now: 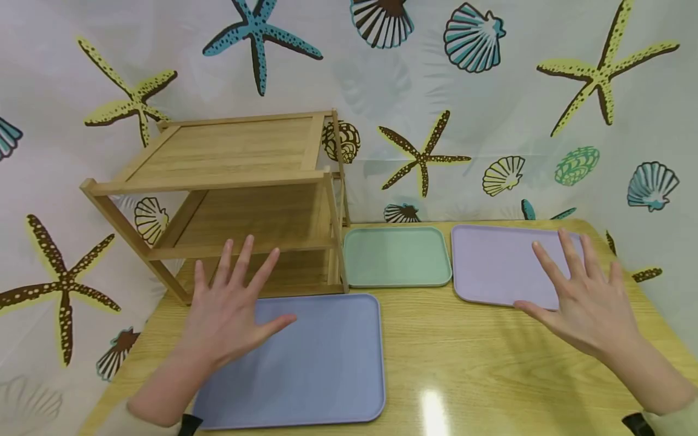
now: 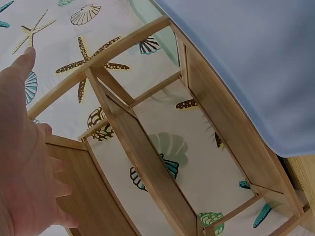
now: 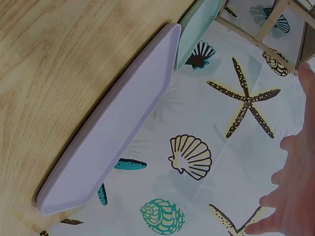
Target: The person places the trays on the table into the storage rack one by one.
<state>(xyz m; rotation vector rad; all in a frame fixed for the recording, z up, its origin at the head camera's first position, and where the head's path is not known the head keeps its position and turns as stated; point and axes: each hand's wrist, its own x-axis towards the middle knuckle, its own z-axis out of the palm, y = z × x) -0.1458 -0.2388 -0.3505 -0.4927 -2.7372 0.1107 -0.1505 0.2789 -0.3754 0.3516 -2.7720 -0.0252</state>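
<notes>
My left hand [image 1: 226, 321] is held up with its fingers spread and nothing in it. It overlaps the blue tray [image 1: 311, 363] and the lower front of the wooden shelf rack [image 1: 234, 181] in the head view. On the other side my right hand [image 1: 591, 303] is likewise spread, palm forward and holding nothing, in front of the purple tray [image 1: 491, 260]. A smaller green tray [image 1: 397, 257] lies between the rack and the purple tray. In the left wrist view, fingers [image 2: 29, 147] show beside the rack's wooden frame [image 2: 142, 162].
A wooden table [image 1: 463, 357] carries the rack and the trays. Behind and beside it hangs a white cloth [image 1: 382, 91] printed with starfish and shells. The rack has several levels and stands at the back left, right behind the blue tray.
</notes>
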